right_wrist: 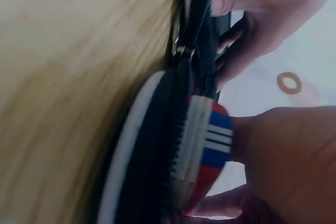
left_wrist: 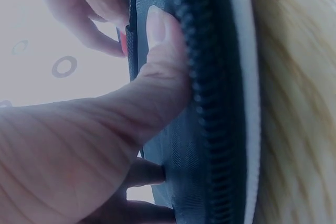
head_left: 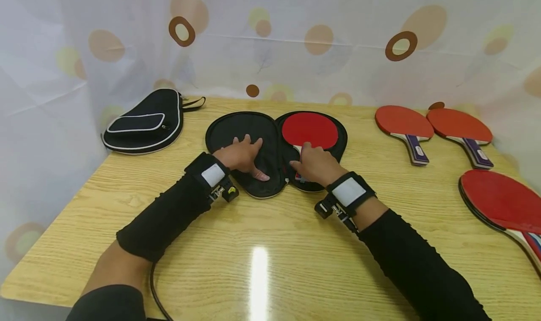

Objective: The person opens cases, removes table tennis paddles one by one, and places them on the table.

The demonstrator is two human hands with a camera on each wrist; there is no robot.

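Observation:
An unzipped black paddle case [head_left: 236,126] lies spread in two halves on the table. My left hand [head_left: 245,156] rests on its left half with fingers spread and the thumb pointing toward the near right. In the left wrist view, the thumb presses the dark fabric beside the zipper teeth [left_wrist: 202,103]. A red table tennis paddle [head_left: 310,129] lies in the right half, blade away from me. My right hand [head_left: 319,165] holds its handle, which shows blue, white and red stripes [right_wrist: 215,135] in the right wrist view. That hand hides most of the handle in the head view.
A closed black case [head_left: 143,121] with white piping and a strap sits at the back left. Two red paddles [head_left: 403,121] with purple handles lie at the back right. Another red paddle [head_left: 503,199] lies nearer, at the right edge. A patterned curtain [head_left: 270,44] hangs behind the table.

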